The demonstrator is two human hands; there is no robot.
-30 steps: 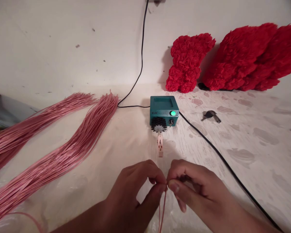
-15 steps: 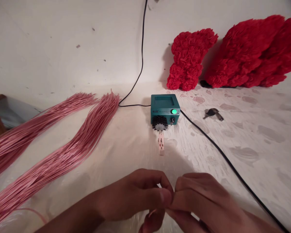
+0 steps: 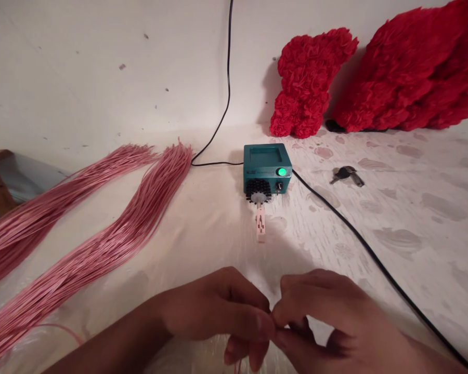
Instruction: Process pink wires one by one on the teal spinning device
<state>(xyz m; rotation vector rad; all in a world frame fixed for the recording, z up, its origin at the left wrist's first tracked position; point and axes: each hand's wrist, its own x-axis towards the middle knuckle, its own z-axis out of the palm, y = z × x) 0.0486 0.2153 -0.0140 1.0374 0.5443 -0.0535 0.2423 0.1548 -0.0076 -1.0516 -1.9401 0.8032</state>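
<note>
My left hand (image 3: 222, 311) is closed in a pinch at the bottom middle. A thin pink cord (image 3: 237, 366) hangs out below its curled fingers. My right hand (image 3: 331, 311) pinches right beside it, and the fingertips of both meet. Whatever lies between the right thumb and forefinger is hidden or too small to make out. Beyond the hands stands a small teal machine (image 3: 267, 169) with a lit green button (image 3: 281, 172). From its front, a pale pink clip-like piece (image 3: 261, 226) sticks out below a black bristly wheel (image 3: 258, 191).
Two bundles of pink cords (image 3: 140, 208) lie along the left. Red ruffled flower bunches (image 3: 304, 83) lean against the wall at the back right. Keys (image 3: 347, 175) rest right of the machine. A black cable (image 3: 359, 249) crosses the right side; another climbs the wall.
Both hands remain pinched together, with the right fingers now more spread around the pinch. The view has tilted slightly, so the machine and flowers sit a little higher.
</note>
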